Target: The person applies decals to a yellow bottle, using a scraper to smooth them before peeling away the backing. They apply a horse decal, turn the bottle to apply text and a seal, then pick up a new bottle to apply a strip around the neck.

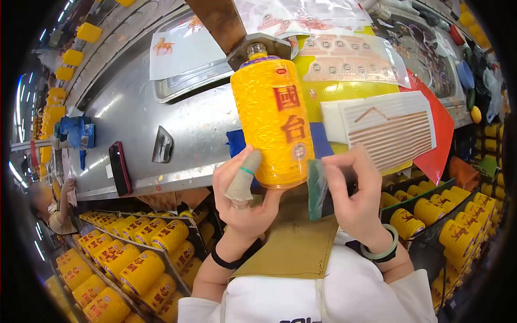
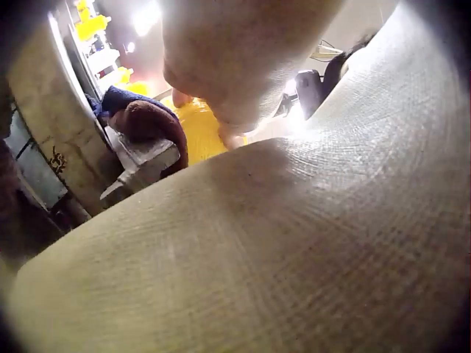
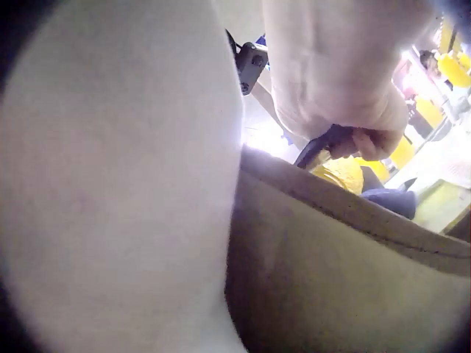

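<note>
A yellow bottle (image 1: 272, 124) with large red characters and a textured surface is tilted away in the head view, its neck by a dark metal bracket (image 1: 237, 56). My left hand (image 1: 242, 202) grips the bottle's base end, one finger wrapped in a beige cover with a green band. Between thumb and fingers, my right hand (image 1: 358, 196) pinches a flat green piece (image 1: 316, 188) with a filmy, shiny face. That piece stands right beside the bottle's lower right edge, near a round seal sticker (image 1: 299, 152). In the left wrist view, part of the yellow bottle (image 2: 202, 132) shows behind the hand.
Sticker sheets (image 1: 350, 56) and a white card with brown strips (image 1: 396, 126) lie on the right of the metal table (image 1: 129, 118). A phone (image 1: 120, 168) and a small dark-and-silver object (image 1: 162, 144) lie left. Crates of yellow bottles (image 1: 142, 231) flank my body; another person (image 1: 59, 207) is far left.
</note>
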`<state>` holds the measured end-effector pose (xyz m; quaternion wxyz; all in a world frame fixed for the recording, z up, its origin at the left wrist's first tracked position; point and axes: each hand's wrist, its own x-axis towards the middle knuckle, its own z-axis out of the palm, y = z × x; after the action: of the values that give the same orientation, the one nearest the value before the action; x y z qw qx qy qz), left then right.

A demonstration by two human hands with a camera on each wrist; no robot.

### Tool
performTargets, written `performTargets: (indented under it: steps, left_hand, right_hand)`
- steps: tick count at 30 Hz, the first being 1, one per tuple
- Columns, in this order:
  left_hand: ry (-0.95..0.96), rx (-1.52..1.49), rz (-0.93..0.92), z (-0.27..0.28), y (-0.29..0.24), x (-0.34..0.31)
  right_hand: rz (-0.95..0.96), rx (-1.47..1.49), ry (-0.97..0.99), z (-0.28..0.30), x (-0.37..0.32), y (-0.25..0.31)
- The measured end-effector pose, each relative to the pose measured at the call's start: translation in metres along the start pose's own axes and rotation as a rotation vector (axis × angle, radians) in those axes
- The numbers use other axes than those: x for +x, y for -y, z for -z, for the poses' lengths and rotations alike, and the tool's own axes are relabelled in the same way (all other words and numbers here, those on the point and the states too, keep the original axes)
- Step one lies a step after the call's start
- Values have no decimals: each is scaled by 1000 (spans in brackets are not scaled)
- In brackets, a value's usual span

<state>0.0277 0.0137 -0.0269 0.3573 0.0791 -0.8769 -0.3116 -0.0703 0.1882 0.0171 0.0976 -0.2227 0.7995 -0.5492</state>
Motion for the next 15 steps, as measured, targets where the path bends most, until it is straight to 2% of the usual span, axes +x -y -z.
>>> performTargets:
  steps: [6, 10, 12, 14, 15]
  left_hand:
    - [-16, -129, 86, -3, 9, -10]
    - [17, -168, 119, 2, 9, -11]
    - [-10, -76, 88, 7, -1, -7]
    - [-22, 84, -64, 7, -6, -7]
    - [35, 207, -157, 9, -3, -8]
  right_hand:
    - [-69, -53, -37, 5, 0, -16]
    - [-72, 18, -83, 11, 5, -15]
    - [-47, 11, -82, 11, 8, -17]
    - [-106, 92, -70, 11, 7, -17]
    - [-106, 91, -72, 11, 7, -17]
